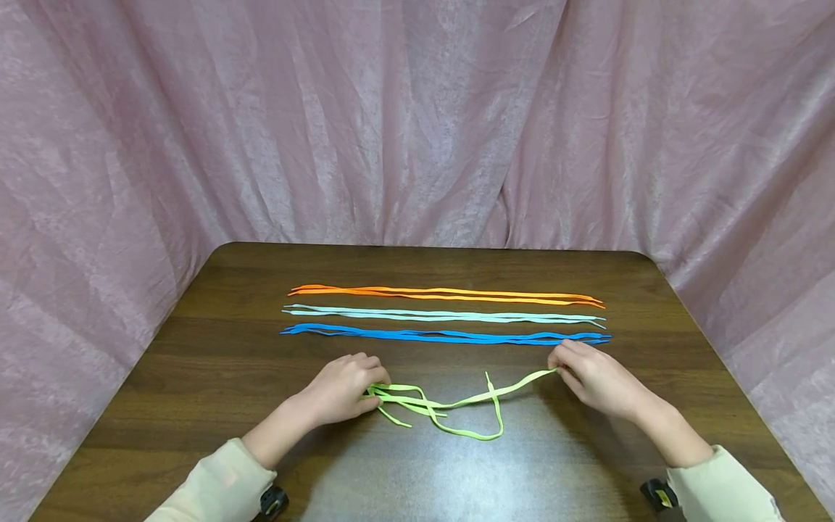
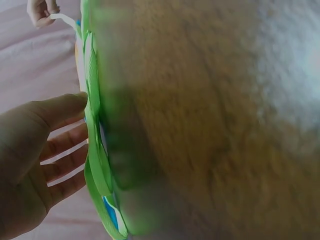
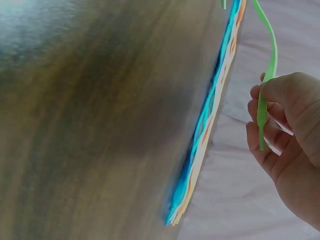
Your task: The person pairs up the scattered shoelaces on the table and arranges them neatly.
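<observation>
In the head view, yellow-green shoelaces (image 1: pixel 466 433) lie in a loose, crossing tangle on the near part of the table. My left hand (image 1: pixel 344 388) holds the tangle's left end. Thumb and fingers are on either side of the laces (image 2: pixel 93 80) in the left wrist view. My right hand (image 1: pixel 600 380) pinches one lace near its tip, stretching that strand out to the right. Below the right thumb, the narrow end of this lace (image 3: pixel 262 112) hangs in front of the palm in the right wrist view.
Beyond the hands, blue laces (image 1: pixel 417 335), pale mint laces (image 1: pixel 443 316) and orange laces (image 1: pixel 443 293) lie straight in side-by-side rows across the brown wooden table (image 1: pixel 215 348). Pink curtains (image 1: pixel 417 123) hang behind and beside the table.
</observation>
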Available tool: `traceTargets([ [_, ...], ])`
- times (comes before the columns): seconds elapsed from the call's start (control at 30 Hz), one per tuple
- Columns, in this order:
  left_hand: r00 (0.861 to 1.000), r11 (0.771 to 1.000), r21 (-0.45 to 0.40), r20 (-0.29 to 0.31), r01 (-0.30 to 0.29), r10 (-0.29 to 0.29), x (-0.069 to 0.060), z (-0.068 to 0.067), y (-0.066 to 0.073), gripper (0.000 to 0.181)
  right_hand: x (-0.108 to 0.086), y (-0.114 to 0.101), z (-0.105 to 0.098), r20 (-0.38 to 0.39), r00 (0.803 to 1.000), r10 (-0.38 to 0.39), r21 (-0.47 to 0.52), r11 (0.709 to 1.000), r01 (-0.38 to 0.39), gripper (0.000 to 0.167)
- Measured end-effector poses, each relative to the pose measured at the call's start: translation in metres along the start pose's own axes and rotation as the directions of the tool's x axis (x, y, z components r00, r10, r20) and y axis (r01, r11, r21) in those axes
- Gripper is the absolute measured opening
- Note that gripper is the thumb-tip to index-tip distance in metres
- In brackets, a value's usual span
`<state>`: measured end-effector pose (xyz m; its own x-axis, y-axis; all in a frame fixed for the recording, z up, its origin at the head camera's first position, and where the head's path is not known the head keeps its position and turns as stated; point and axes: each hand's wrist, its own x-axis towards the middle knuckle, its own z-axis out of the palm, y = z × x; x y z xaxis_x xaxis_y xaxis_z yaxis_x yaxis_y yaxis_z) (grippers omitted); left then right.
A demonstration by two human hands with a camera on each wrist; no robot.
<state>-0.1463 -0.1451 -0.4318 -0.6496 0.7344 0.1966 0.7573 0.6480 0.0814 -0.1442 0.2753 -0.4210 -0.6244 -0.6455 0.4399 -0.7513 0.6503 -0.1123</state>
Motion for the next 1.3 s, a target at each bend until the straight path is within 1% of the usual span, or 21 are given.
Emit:
traceTargets([
  [0.17,1.0,1.0,-0.002,0.029,-0.007,0.007,0.001,0.002,0.001,0.016,0.005,0.003,-0.005,-0.022,1.0,0.008,-0.02,1.0,-0.008,0.022],
  [0.3,0.999,1.0,0.0,0.033,-0.01,0.01,0.002,0.003,0.002,0.014,0.009,0.005,-0.01,-0.044,0.999,0.012,-0.028,1.0,-0.013,0.02],
  [0.43,0.999,1.0,0.0,0.033,-0.019,0.019,0.003,0.004,0.003,0.012,0.011,0.006,-0.013,-0.064,0.998,0.014,-0.042,0.999,-0.016,0.02],
  [0.6,0.999,0.999,-0.001,0.022,-0.036,0.036,0.004,0.005,0.004,0.01,0.011,0.007,-0.014,-0.074,0.997,0.016,-0.051,0.998,-0.019,0.02],
  [0.83,0.999,0.999,0.0,-0.011,-0.052,0.052,0.001,0.007,0.005,0.019,0.008,0.009,-0.013,-0.072,0.997,0.018,-0.058,0.998,-0.022,0.022],
  [0.93,0.999,0.999,-0.002,-0.016,-0.046,0.046,0.0,0.004,0.006,0.02,0.006,0.01,-0.014,-0.074,0.997,0.016,-0.053,0.998,-0.02,0.022],
  [1.03,0.999,1.0,-0.011,-0.019,-0.025,0.025,-0.002,0.0,0.007,0.017,0.003,0.012,-0.014,-0.08,0.997,0.016,-0.048,0.999,-0.02,0.022],
  [1.13,1.0,1.0,-0.024,-0.028,0.002,-0.002,-0.004,-0.006,0.007,0.014,-0.001,0.015,-0.015,-0.081,0.996,0.023,-0.049,0.998,-0.027,0.022],
  [1.3,0.999,0.999,-0.028,-0.042,0.025,-0.026,-0.006,-0.017,0.004,0.012,-0.006,0.019,-0.015,-0.077,0.996,0.037,-0.057,0.997,-0.042,0.023],
])
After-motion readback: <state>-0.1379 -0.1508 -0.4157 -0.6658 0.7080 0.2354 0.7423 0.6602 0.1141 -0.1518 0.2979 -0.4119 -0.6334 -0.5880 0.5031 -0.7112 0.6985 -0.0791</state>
